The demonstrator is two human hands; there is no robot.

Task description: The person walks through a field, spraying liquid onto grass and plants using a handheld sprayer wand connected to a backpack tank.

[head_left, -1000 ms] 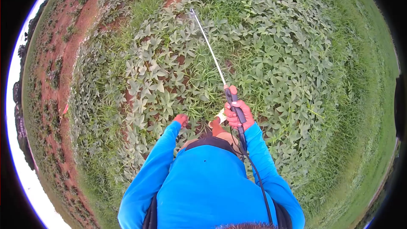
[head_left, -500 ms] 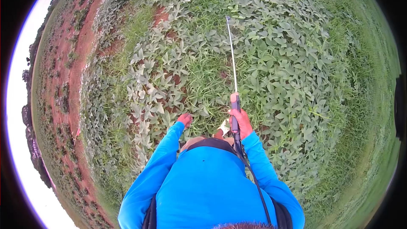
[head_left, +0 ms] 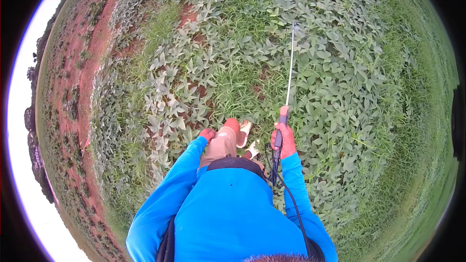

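My right hand (head_left: pixel 285 139) is wrapped round the dark handle of a spray wand (head_left: pixel 290 75). The wand's thin metal tube points forward over the leaves, with a faint mist at its tip. A black hose (head_left: pixel 294 201) runs from the handle back along my right side. My left hand (head_left: pixel 208 135) hangs beside my left thigh with its fingers curled; whether anything is inside them is too small to tell.
Broad-leaved plants (head_left: pixel 330 77) and tufts of grass (head_left: pixel 235 87) cover the ground ahead and around my feet. My shoes (head_left: pixel 244 133) stand among them. Bare red soil (head_left: pixel 86 87) runs along the left, and grass (head_left: pixel 412 131) lies at the right.
The wand's tip has swung to the right, and my right hand has shifted slightly right with it. My left leg and its shoe have come forward into view.
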